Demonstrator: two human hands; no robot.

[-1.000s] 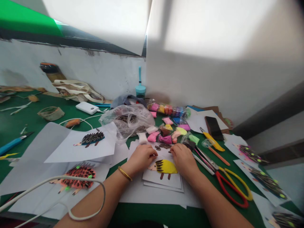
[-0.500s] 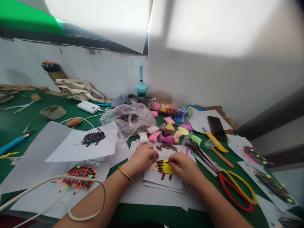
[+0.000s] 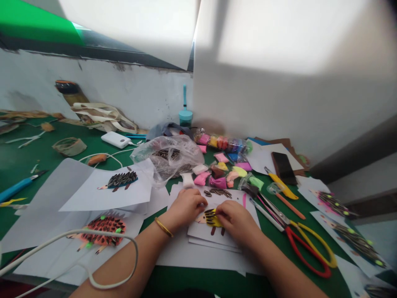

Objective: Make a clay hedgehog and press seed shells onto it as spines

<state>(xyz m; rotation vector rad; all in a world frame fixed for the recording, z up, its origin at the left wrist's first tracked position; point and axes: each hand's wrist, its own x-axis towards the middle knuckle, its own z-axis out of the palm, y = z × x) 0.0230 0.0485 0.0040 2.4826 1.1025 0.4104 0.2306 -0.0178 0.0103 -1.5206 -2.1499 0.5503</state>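
On a stack of white paper [image 3: 214, 244] lies a hedgehog figure with a yellow clay body [image 3: 217, 221], brown legs and a few dark sunflower seeds [image 3: 211, 214] set in it as spines. My right hand [image 3: 237, 219] covers the rear of the body, thumb and forefinger pinched at the seeds; the seed in that pinch is mostly hidden by the fingers. My left hand [image 3: 187, 207] rests on the paper's left side, thumb and finger pressed together above the hedgehog's head; anything between them is too small to make out. Loose sunflower seeds [image 3: 220, 192] lie just beyond.
Beyond the hands are clay packets [image 3: 217, 182] and a plastic bag of seeds [image 3: 167, 159]. Scissors [image 3: 307, 244], a yellow cutter [image 3: 283, 186] and a phone [image 3: 283, 167] lie right. Other hedgehog sheets [image 3: 105, 198] flank both sides; a white cable [image 3: 133, 252] crosses above my left forearm.
My right hand has shifted slightly left, its pinched fingertips now down against the yellow body beside the seeds and covering more of it. The left hand stays in place.
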